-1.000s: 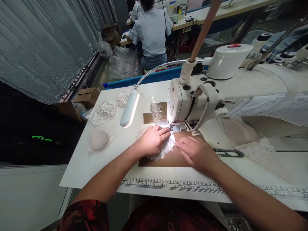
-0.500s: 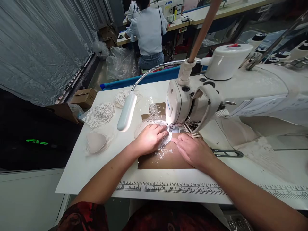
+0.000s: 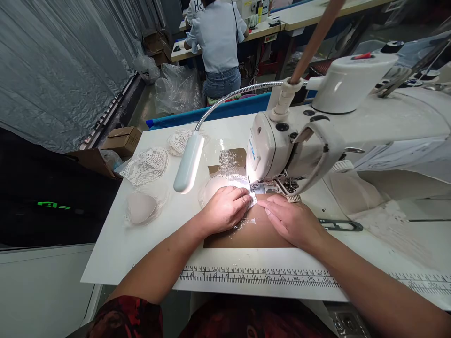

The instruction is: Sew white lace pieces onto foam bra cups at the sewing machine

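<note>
The white lace piece (image 3: pixel 214 185) lies under the sewing machine (image 3: pixel 262 150), mostly toward nine o'clock from the needle spot. The left hand (image 3: pixel 227 206), at seven o'clock, is open and presses down on it. The right hand (image 3: pixel 292 220), at four o'clock, has bent fingers by the lace edge; I can't tell if they pinch it. It seems best to guide softly, keep the lace smooth and keep fingertips clear. More pale cup shows now than before.
</note>
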A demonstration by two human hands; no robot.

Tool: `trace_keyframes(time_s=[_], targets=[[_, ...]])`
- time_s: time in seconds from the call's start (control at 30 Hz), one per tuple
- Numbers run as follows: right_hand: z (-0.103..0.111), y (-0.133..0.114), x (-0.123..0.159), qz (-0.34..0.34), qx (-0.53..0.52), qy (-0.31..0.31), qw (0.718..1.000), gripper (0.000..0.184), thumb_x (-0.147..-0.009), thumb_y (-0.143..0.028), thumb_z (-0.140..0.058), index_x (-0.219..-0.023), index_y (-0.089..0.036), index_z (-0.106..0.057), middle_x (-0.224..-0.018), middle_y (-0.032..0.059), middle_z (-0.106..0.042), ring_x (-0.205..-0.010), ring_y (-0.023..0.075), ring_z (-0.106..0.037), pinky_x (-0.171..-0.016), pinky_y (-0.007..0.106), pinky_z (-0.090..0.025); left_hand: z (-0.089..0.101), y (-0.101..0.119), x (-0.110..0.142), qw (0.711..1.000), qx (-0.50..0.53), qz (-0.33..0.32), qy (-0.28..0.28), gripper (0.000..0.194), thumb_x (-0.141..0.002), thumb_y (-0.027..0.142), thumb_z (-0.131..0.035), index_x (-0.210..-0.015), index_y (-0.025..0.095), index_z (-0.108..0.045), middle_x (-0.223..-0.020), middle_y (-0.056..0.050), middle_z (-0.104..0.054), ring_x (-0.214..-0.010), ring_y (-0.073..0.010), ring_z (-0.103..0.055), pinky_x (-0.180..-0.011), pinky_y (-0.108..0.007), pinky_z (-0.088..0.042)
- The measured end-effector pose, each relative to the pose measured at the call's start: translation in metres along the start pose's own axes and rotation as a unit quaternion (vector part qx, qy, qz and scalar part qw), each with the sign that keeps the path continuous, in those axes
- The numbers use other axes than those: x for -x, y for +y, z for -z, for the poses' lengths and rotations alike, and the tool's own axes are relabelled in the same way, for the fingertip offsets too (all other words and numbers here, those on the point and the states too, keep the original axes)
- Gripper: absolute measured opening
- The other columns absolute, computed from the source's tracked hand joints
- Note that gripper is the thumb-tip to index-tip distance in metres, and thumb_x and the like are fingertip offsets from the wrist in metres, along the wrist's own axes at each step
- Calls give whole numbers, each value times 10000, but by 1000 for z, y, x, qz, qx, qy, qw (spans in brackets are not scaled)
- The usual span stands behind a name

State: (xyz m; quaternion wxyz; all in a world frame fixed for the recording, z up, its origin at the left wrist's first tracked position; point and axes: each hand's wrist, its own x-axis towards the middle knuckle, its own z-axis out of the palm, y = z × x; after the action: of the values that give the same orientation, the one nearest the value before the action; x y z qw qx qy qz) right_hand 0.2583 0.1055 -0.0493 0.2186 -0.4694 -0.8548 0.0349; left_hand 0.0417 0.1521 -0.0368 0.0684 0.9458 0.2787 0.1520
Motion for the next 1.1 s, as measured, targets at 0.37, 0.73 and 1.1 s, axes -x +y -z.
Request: trace_keyframes(time_s=[0.37, 0.73, 1.1], targets=[[2, -2, 0, 21, -12, -6, 1000, 297, -875, -133, -420, -1042, -159, -664, -830, 46, -657, -714, 152, -578, -598, 276, -390, -5, 1, -8, 995, 44, 90, -2, 242, -927, 268, -417, -787, 161, -582, -763, -44, -597, -718, -163, -518, -674, -294, -390], [2, -9, -2, 25, 62, -85, 994, 321, -877, -143, -405, -1077, -160, -654, -805, 58, -589, -739, 183, -500, -633, 295, -337, -2, -4, -1, 996, 83, 44, 0, 252, -920, 294, -443, -1021, 177, -642, -907, -65, -612, -836, -179, -540, -752, -312, -416], [2, -7, -2, 41, 48, -81, 995, 316, -838, -122, -434, -1061, -165, -654, -785, 56, -584, -712, 175, -485, -611, 287, -317, -5, -5, -3, 1000, 12, 4, -14, 341, -961, 351, -383, -1080, 198, -664, -870, -72, -598, -762, -157, -522, -658, -299, -369]])
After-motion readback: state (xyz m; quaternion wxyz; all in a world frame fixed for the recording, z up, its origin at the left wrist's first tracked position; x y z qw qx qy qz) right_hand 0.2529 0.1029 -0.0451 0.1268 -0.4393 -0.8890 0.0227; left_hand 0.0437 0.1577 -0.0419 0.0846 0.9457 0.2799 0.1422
